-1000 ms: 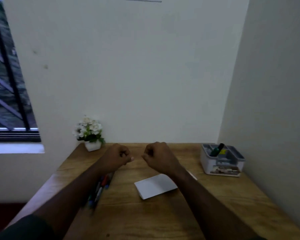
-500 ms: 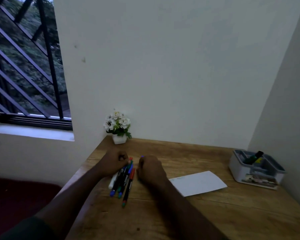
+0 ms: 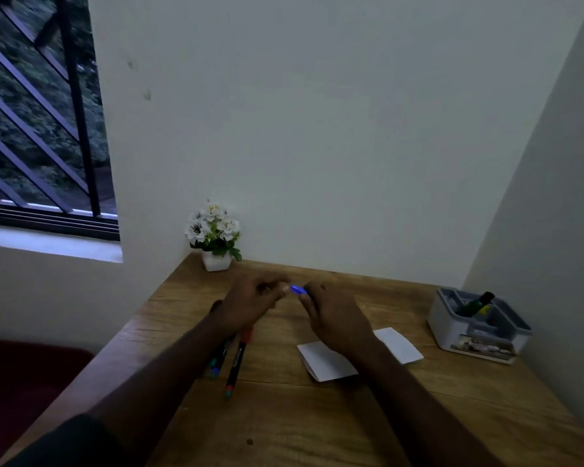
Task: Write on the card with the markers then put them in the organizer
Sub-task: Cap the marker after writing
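Nearest us, spare markers (image 3: 231, 360) are lying on the tabletop (image 3: 284, 419) under our left wrist, and the card (image 3: 324, 362) is lying beneath our right. Our left hand (image 3: 250, 303) and right hand (image 3: 334, 318) are each pinching the blue marker (image 3: 297, 289) between their fingertips. Well right of the fingers, the organizer (image 3: 476, 326) is holding a dark marker (image 3: 476, 303).

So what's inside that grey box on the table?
One dark green marker leans in a back compartment of the grey organizer. Something yellow shows beside it. Its walls hide the compartment floors.
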